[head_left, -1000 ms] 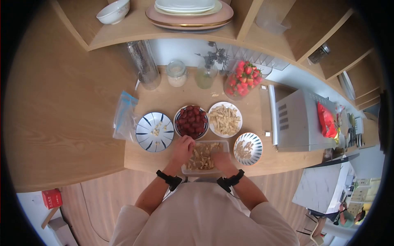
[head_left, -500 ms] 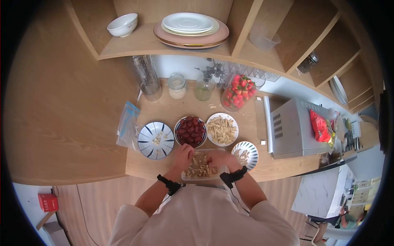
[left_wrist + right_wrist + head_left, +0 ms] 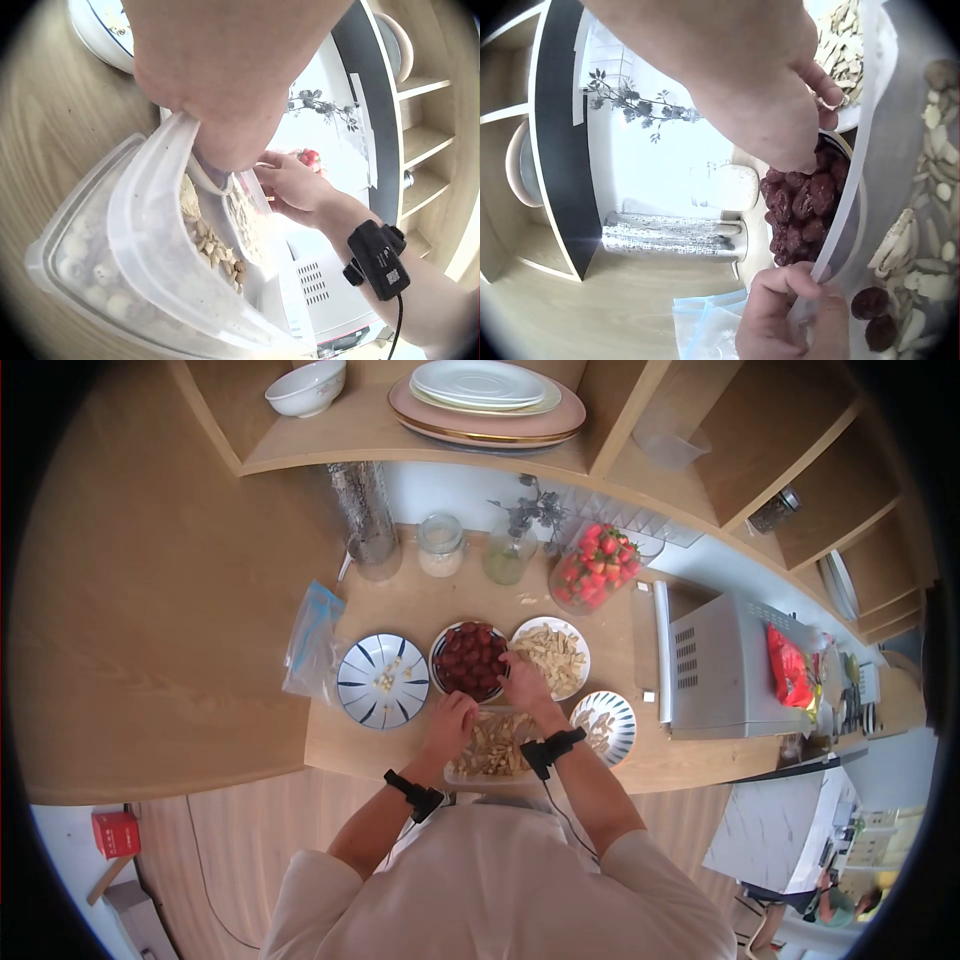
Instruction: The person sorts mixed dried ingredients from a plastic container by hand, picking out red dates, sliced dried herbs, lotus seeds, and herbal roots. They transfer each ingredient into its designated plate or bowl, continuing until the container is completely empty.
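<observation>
My left hand (image 3: 450, 730) pinches the rim of a clear plastic container (image 3: 150, 217) between thumb and fingers; the right wrist view shows this grip close up. Inside lie pale dried slices (image 3: 495, 750) and, in the right wrist view, two dark red dates (image 3: 871, 303). Beyond the container stands a bowl heaped with red dates (image 3: 468, 660). My right hand (image 3: 530, 688) reaches over the right edge of that bowl, beside a white plate of pale slices (image 3: 560, 650). Its fingers bend loosely, and nothing shows held in them; the fingertips are partly hidden.
A striped plate (image 3: 383, 710) with small pale pieces and a plastic bag (image 3: 312, 645) lie left. A striped bowl (image 3: 622, 745) stands right, near a grey appliance (image 3: 720, 670). Behind are a glass jar (image 3: 440, 545) and a strawberry container (image 3: 595, 570), below a shelf (image 3: 430, 448).
My right hand has left the plastic container and moved forward to the edge of the date bowl. My left hand stays at the container's rim. The head view has shifted slightly.
</observation>
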### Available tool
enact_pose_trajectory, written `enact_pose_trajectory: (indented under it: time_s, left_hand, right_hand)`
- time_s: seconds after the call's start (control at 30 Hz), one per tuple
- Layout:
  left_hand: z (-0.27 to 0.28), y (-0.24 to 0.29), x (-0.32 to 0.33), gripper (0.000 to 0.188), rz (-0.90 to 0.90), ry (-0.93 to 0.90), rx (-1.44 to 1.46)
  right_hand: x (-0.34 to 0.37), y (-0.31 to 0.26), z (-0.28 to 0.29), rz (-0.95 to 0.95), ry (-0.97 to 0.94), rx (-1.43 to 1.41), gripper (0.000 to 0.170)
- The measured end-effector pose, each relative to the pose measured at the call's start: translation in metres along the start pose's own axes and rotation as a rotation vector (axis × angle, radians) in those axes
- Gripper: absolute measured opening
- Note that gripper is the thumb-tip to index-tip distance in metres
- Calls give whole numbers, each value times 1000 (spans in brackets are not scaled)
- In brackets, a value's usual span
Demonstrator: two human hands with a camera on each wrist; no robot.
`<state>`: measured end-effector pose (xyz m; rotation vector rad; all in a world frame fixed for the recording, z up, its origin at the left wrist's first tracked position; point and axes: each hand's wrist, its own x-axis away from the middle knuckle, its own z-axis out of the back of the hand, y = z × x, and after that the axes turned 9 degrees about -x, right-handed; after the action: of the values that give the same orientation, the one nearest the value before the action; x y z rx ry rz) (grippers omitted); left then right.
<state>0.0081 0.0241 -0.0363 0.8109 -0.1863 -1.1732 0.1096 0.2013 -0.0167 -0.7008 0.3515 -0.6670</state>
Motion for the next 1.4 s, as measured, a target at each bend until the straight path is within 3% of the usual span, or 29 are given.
enact_pose_trajectory:
  time_s: [0.23,0.4,0.73,0.83,0.93,1.0,1.2,1.4]
  left_hand:
    - [-1,-1,-2,15,6,-22,54]
    - [-2,-5,-3,16,-1,-15,84]
    - [14,-8,-12,16,16,7,33]
    - [5,0,-13,16,11,-6,27]
    - [-7,4,-15,17,1,9,-9]
    - [-12,6,-19,18,-25,16,3]
    - [-19,10,-21,18,-8,-12,9]
    - [-19,8,-20,19,-12,-19,12]
  right_hand:
    - [29,-28,43,-136,-95,-180,22]
    - [76,-27,62,-111,-397,-59,16]
    - [122,-7,51,-125,-382,-26,17]
    - [125,-6,43,-39,-334,-9,19]
    - [126,1,32,-56,-388,76,27]
    - [125,6,24,-19,-298,12,31]
    - [114,14,14,-134,-541,149,32]
    - [114,20,2,-215,-530,252,18]
